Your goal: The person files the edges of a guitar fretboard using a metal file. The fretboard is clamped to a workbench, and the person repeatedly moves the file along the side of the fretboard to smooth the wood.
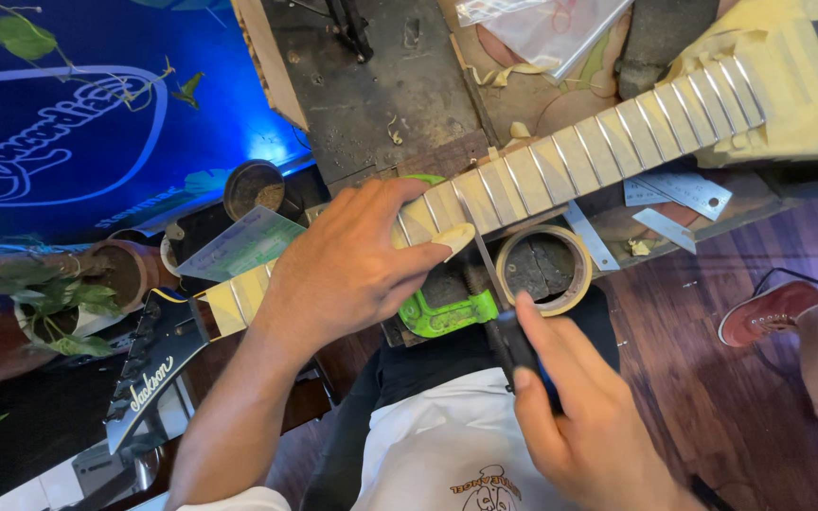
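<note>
A guitar neck (579, 151) lies across the bench, its fretboard covered in cream masking tape with only the metal frets bare. Its black headstock (155, 364) points to the lower left. My left hand (357, 260) rests over the neck near the middle, thumb pressed along its near edge. My right hand (575, 407) grips the dark and blue handle of a thin metal file (482, 251), whose blade reaches up onto a fret beside my left thumb. A green clamp (447, 312) sits under the neck between my hands.
A roll of masking tape (543, 268) lies just right of the file. Metal rulers (679, 194) and a plastic bag (546, 28) lie on the bench. A round tin (253, 187) and potted plant (59, 303) sit left. Another person's red shoe (769, 310) is at right.
</note>
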